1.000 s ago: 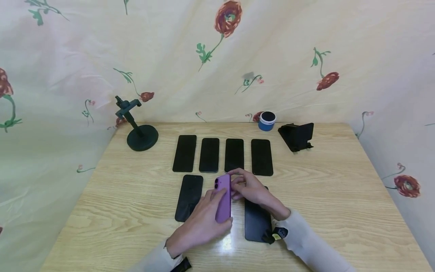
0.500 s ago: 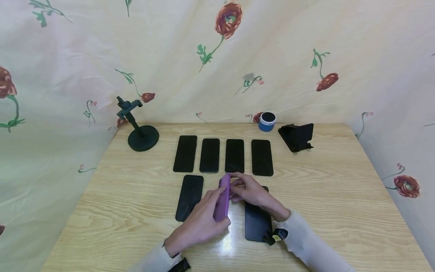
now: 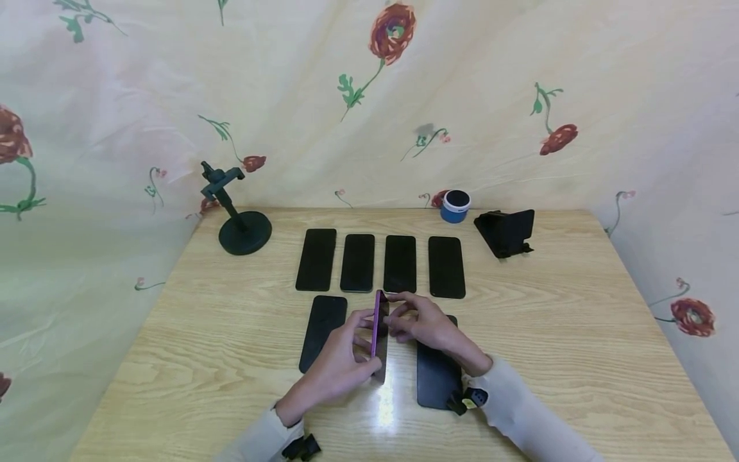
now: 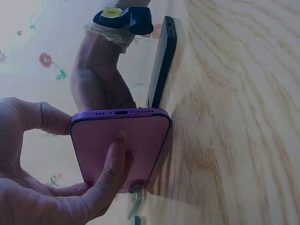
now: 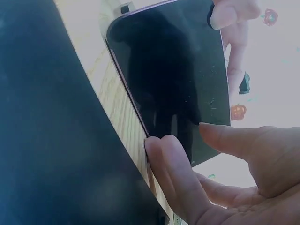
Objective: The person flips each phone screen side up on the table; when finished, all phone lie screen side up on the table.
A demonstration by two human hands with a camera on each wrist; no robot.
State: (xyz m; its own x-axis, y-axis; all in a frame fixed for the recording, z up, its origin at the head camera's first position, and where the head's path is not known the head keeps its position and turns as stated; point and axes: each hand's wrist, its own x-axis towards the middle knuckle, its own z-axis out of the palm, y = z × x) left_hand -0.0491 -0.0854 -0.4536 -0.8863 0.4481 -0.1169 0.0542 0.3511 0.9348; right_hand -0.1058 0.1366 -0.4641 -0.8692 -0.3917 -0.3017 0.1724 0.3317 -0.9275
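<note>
A purple smartphone [image 3: 381,337] stands tilted on its long edge, its dark screen facing right. My left hand [image 3: 337,362] grips it from the left; in the left wrist view the thumb and fingers [image 4: 110,171] span its purple back, with the charging port end toward the camera. My right hand [image 3: 426,326] is at the far end, its index finger at the top corner. In the right wrist view its thumb [image 5: 229,139] touches the screen and bent fingers [image 5: 173,157] lie at the lower edge. A dark phone [image 3: 320,330] lies left, partly behind the left hand; a larger dark phone [image 3: 439,378] lies under the right forearm.
Behind the hands several dark phones [image 3: 358,263] lie in a row. A round-based phone stand [image 3: 245,232] is at back left. A blue jar [image 3: 455,206] and a black folding stand [image 3: 505,232] are at back right, near the cloth-covered wall.
The purple phone has turned in my left hand from back facing up to standing on its edge, screen now toward the right. My right hand has stayed nearly in place beside it.
</note>
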